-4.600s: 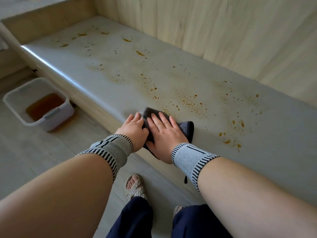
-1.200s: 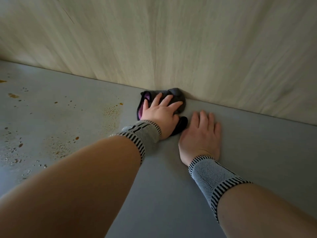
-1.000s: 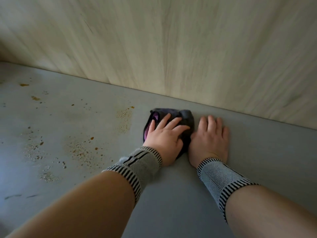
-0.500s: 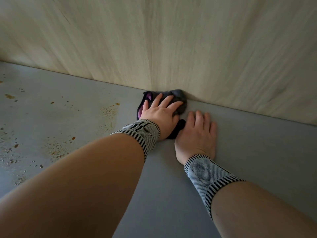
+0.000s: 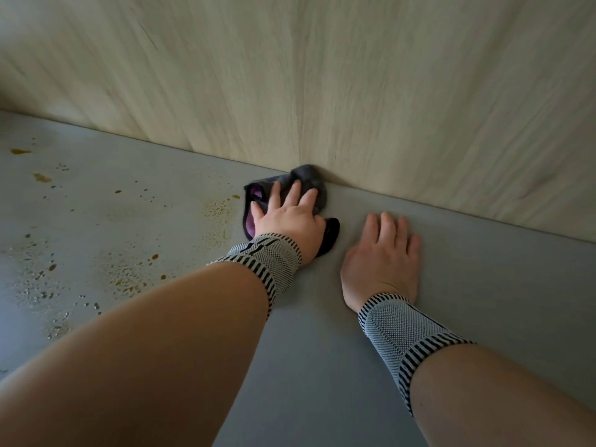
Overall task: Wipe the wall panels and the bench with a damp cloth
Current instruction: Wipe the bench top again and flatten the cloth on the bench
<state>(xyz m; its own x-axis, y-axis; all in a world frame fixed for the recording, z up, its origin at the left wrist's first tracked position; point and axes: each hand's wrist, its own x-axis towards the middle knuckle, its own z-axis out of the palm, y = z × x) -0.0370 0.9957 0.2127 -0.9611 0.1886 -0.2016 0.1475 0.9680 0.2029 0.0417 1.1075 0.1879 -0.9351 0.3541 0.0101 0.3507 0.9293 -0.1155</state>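
A dark grey cloth with a purple inner side lies bunched on the grey bench, its far edge touching the pale wood wall panel. My left hand presses flat on the cloth with fingers spread. To its right, my right hand rests palm down on the bare bench, apart from the cloth and holding nothing. Both wrists wear striped knit bands.
Brown spots and speckled stains cover the bench to the left of the cloth. More stains lie farther left near the wall. The bench right of my hands shows a plain grey surface.
Over the last second the cloth went from a short way off the wall to against it. My right hand has since drawn away from the cloth to the right.
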